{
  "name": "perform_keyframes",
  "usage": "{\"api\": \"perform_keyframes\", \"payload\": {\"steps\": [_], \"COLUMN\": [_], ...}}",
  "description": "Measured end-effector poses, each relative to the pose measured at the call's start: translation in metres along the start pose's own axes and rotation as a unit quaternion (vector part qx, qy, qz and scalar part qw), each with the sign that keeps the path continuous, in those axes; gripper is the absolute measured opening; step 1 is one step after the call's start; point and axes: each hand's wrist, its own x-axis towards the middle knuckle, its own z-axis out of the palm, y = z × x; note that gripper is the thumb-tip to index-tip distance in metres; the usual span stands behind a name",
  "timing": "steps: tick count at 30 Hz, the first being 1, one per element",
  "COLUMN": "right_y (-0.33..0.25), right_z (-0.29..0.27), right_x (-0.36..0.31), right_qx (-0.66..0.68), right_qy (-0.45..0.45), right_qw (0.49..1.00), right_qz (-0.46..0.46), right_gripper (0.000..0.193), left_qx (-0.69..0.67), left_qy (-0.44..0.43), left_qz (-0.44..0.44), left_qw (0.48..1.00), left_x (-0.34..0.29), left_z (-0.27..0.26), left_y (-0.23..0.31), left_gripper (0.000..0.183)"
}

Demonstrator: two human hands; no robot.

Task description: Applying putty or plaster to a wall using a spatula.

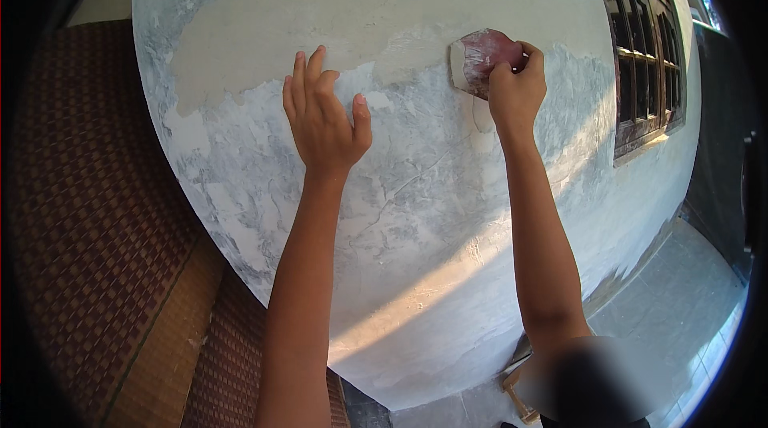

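Note:
My right hand point(518, 96) grips a dark red putty spreader point(498, 50), its flat blade smeared with whitish putty. The blade lies at the lower edge of a smooth beige-grey putty patch point(304, 12) that runs across the upper wall. To the left, my left hand point(326, 124) is raised with the fingers apart and nothing in it. Its fingertips overlap the patch's lower edge; whether they touch the wall I cannot tell. Below the patch, the wall point(408, 164) is rough, mottled white and grey-blue.
A dark-framed window point(646, 56) with bars is set in the wall at the right. Brown woven matting point(104, 188) stands along the left. Grey tiled floor point(660, 320) lies at lower right, with a small wooden piece point(522, 402) near the wall's foot. Sunlight crosses the wall diagonally.

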Motion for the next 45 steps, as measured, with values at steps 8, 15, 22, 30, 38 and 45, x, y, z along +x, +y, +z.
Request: {"api": "perform_keyframes", "payload": {"steps": [8, 15, 22, 30, 38, 45], "right_y": [-0.011, -0.006, -0.002, 0.025, 0.057, 0.112], "right_z": [0.038, 0.0, 0.03, -0.031, -0.081, -0.149], "right_x": [-0.017, -0.001, -0.009, -0.008, -0.017, -0.019], "right_qx": [0.021, 0.025, 0.0, -0.041, -0.036, -0.09], "right_qy": [-0.093, 0.028, -0.052, 0.029, -0.055, -0.065], "right_qw": [0.991, 0.999, 0.997, 0.998, 0.998, 0.992], "right_qz": [-0.09, -0.022, -0.056, -0.045, -0.023, 0.062], "right_gripper": [0.04, 0.042, 0.041, 0.043, 0.043, 0.042], "left_qx": [-0.006, -0.001, -0.01, -0.004, -0.052, -0.225], "left_qy": [-0.021, -0.007, -0.028, -0.027, -0.079, -0.2], "left_qz": [0.007, 0.018, 0.012, 0.023, 0.052, 0.022], "left_qw": [1.0, 1.0, 0.999, 0.999, 0.994, 0.953], "left_x": [-0.002, 0.002, -0.002, 0.0, -0.025, -0.073], "left_z": [0.001, -0.002, -0.001, -0.002, 0.005, 0.014], "left_y": [-0.005, -0.001, -0.002, -0.001, 0.056, 0.179], "left_gripper": [0.032, 0.032, 0.033, 0.031, 0.028, 0.025]}}
